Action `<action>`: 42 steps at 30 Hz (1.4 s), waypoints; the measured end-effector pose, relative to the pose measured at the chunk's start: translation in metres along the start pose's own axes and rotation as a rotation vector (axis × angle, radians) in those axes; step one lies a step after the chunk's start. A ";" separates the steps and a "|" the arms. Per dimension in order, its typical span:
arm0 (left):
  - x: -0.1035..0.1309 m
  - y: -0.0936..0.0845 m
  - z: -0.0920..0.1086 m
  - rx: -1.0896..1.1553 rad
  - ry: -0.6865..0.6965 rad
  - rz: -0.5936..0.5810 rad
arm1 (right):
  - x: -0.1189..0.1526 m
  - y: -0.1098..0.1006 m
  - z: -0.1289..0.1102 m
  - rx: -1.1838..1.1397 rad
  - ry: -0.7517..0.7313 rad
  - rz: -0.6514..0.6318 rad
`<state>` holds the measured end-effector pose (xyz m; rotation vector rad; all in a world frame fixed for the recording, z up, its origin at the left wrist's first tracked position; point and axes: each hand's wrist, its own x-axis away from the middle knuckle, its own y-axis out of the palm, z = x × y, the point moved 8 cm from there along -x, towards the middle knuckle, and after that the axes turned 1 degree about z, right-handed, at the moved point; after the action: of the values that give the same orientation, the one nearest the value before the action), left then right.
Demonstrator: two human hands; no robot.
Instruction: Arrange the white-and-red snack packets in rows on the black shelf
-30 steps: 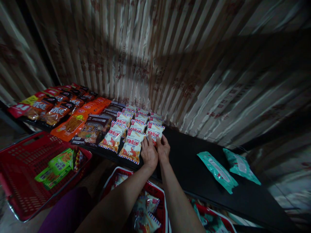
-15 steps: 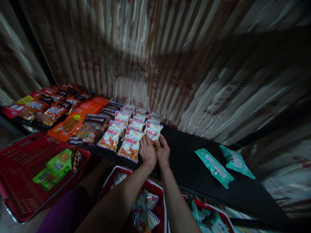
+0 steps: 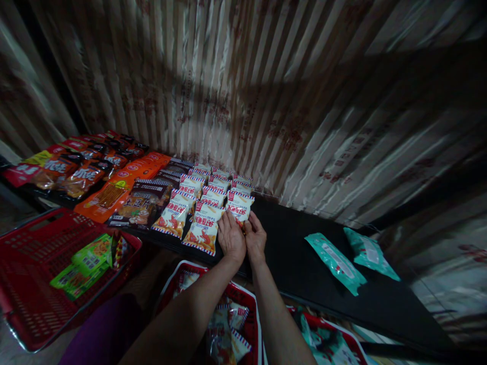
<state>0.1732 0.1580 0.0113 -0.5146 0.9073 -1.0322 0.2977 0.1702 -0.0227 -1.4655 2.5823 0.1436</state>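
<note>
Both my hands are at the lower end of a white snack bag (image 3: 239,203) with red lettering, at the front right of several like bags on the black shelf (image 3: 281,248). My left hand (image 3: 231,238) grips its lower left side, fingers together. On the lower right side, my right hand (image 3: 255,235) is closed on the same bag with curled fingers. The bag's bottom edge is hidden behind the hands. Close by on the left lies another white snack bag (image 3: 203,228), next to my left fingers.
Brown bags (image 3: 139,200), orange packs (image 3: 110,195) and black-and-orange bags (image 3: 85,175) lie farther left. Two teal packs (image 3: 335,261) lie on the right. Below stand a red basket (image 3: 34,243) with green packs, a white-rimmed basket (image 3: 258,324) of snack bags and another red basket (image 3: 352,337). Striped sheeting (image 3: 213,91) hangs behind.
The bag in my hands has shifted very slightly left. My hands have barely moved and keep hold of its lower end.
</note>
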 end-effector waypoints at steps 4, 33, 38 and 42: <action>0.000 -0.001 0.001 -0.018 0.003 -0.005 | 0.002 -0.002 -0.007 0.057 0.002 0.035; 0.003 0.000 0.009 0.026 0.081 -0.026 | -0.028 0.003 0.002 0.140 0.067 0.024; 0.004 0.001 0.008 0.029 0.072 -0.033 | -0.029 0.003 0.006 0.158 0.066 0.008; 0.004 0.002 0.007 0.054 0.055 -0.037 | -0.030 0.003 0.010 0.122 0.073 -0.004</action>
<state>0.1809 0.1546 0.0118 -0.4607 0.9190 -1.1066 0.3114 0.1984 -0.0271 -1.4583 2.5932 -0.0680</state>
